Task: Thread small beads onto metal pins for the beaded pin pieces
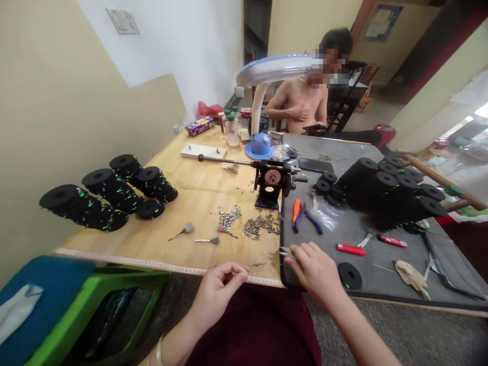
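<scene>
My left hand (221, 290) is at the table's front edge, thumb and fingers pinched together on what looks like a thin line. Just beyond its fingertips, a small dark metal piece (258, 264) shows, apparently on that line. To the right, my right hand (313, 267) is closed around small scissors (285, 251), whose silver blades point left, slightly apart. Their handles are hidden in my palm. Beyond both hands lie a pile of small metal pieces (261, 226) and a heap of coloured beads (230, 218).
Black foam spools (63, 195) stand at left; more spools (385, 183) stand at right on a grey mat (305, 244). A hand-cranked winder (271, 183) stands mid-table, near pliers (307, 217), a red utility knife (351, 249) and a lamp (260, 145). Someone (305, 104) sits opposite.
</scene>
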